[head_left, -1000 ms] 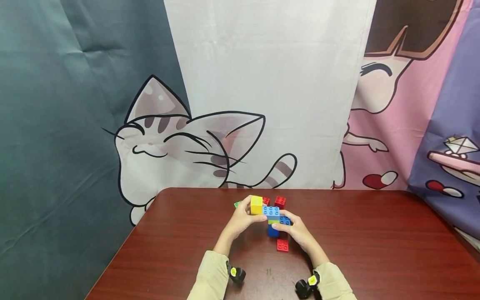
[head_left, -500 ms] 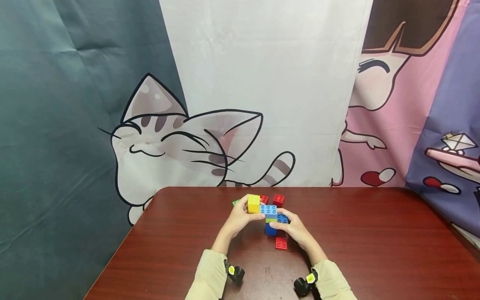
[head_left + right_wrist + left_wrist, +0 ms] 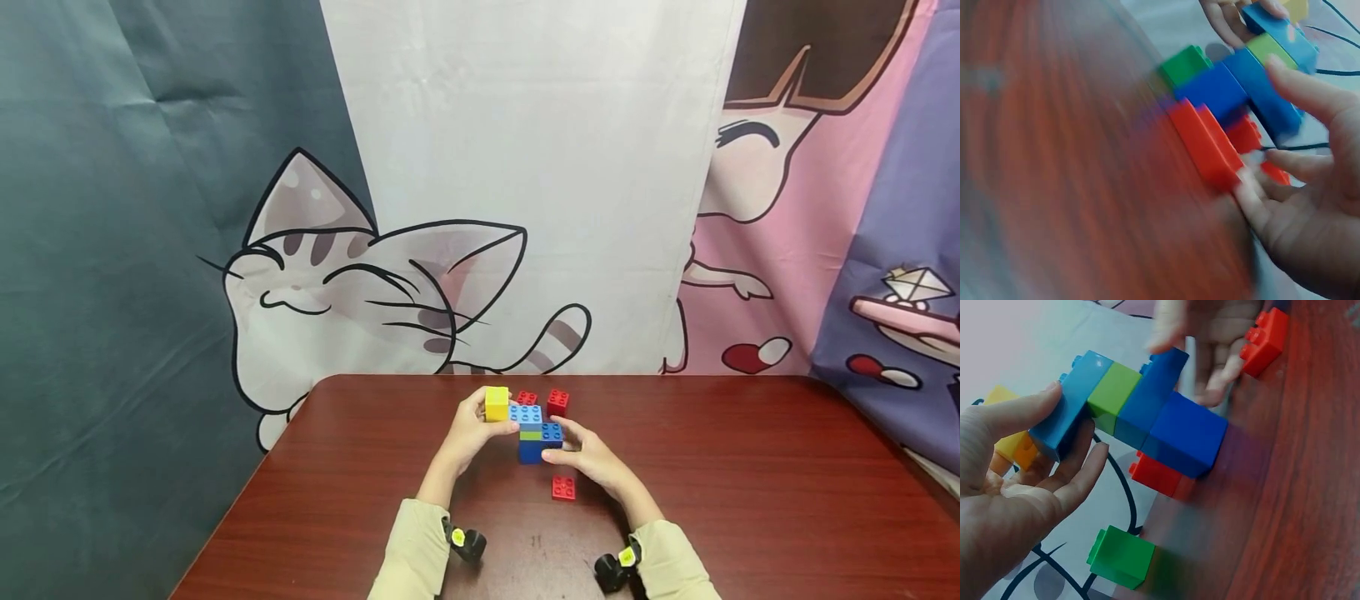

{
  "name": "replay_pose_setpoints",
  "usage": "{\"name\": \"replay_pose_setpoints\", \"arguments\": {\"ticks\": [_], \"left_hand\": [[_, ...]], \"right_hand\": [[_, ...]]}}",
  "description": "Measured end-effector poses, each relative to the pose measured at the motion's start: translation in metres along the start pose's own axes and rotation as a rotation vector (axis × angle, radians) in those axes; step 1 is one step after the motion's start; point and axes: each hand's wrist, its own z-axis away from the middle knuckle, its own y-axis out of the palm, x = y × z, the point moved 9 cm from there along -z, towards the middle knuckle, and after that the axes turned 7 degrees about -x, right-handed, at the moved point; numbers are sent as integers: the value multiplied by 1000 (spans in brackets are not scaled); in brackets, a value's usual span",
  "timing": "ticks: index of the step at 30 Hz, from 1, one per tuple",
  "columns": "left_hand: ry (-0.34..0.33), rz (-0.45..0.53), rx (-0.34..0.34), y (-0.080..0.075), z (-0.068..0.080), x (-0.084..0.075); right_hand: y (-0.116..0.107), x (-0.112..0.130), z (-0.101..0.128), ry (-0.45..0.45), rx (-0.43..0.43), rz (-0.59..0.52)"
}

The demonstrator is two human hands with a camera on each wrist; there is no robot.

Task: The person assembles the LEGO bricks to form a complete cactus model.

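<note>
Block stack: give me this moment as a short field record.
left hand: grips the light blue block
right hand: around the wide blue block's end, contact unclear
stack, top to bottom: light blue block, lime block, wide blue block, lower blue block
yellow block: left of light blue block, head view
around it: green block, three red blocks

Place: recording set-up, by the look
Cloth (image 3: 525, 125): cartoon-printed — beyond both hands (image 3: 467, 433)
Table (image 3: 750, 483): wood-grained, beneath them
Cameras (image 3: 472, 547): on the wrists
</note>
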Motion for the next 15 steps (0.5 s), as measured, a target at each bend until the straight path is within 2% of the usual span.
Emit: {"name": "replay_pose_setpoints", "arguments": {"ticks": [4, 7, 10, 15], "left_hand": [[-16, 7, -2, -2, -2, 0], [-17, 17, 1, -3, -3, 1], [-23, 36, -1, -5, -3, 4], [-44, 48, -4, -8, -3, 6]], "right_hand": [[-9, -4, 3, -4, 84, 52], [-11, -9, 7, 16, 162, 48], [-8, -8, 11, 14, 256, 35], [2, -2, 17, -23, 375, 85]]}}
